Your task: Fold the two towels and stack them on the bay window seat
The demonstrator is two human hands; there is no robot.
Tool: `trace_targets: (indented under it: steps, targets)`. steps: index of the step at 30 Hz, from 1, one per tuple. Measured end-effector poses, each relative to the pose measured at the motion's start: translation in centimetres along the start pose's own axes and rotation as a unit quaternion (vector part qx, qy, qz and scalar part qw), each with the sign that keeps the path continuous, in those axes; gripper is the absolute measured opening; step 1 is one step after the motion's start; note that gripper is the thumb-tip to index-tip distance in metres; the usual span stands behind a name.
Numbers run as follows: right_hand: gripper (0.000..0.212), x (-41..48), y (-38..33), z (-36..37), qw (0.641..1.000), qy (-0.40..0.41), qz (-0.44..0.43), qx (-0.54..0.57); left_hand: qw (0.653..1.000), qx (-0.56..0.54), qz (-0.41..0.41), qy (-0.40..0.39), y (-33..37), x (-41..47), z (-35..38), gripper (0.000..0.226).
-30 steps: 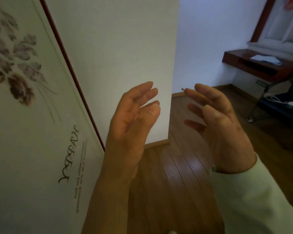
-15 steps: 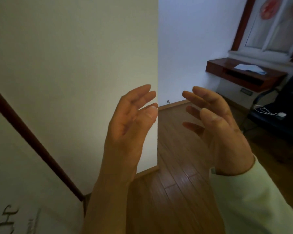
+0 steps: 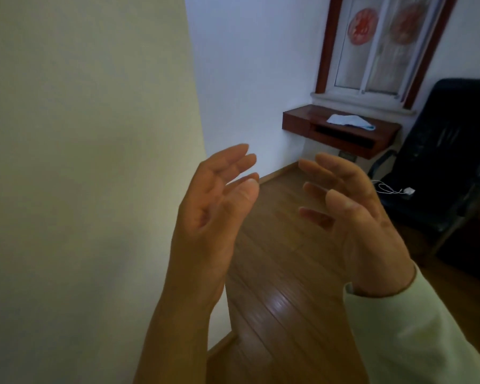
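My left hand [image 3: 214, 214] and my right hand [image 3: 352, 214] are raised in front of me, palms facing each other, fingers relaxed, holding nothing. Far beyond them a pale blue-white towel [image 3: 349, 121] lies crumpled on the dark wooden bay window seat [image 3: 302, 120] under the window. I cannot make out a second towel from here.
A cream wall corner [image 3: 94, 162] fills the left side close to my left hand. Wooden floor [image 3: 277, 273] runs ahead toward the seat. A black office chair [image 3: 444, 162] stands at the right, with a white cable [image 3: 391, 189] on its seat.
The view has swung right: the framed picture on the left has left the frame, and the window seat and chair have come closer and more central. Both hands keep the same raised pose.
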State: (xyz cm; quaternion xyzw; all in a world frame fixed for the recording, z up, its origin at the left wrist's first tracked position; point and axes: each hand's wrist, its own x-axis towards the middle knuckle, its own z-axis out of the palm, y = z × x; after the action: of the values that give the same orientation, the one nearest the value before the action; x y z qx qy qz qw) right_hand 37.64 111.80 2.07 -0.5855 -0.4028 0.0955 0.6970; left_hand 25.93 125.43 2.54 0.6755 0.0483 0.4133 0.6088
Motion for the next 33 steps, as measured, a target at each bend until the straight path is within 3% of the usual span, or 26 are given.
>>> trace_targets:
  steps: [12, 33]
  targets:
    - [0.043, 17.1, 8.8, -5.1, 0.993, 0.105, 0.006, -0.053, 0.990, -0.077, -0.036, -0.114, -12.7, 20.7, 4.4, 0.043]
    - [0.047, 50.4, 26.9, -30.4, 0.990, 0.111, 0.044, -0.074, 0.988, -0.095, -0.057, -0.109, -35.2, 54.3, 26.3, 0.038]
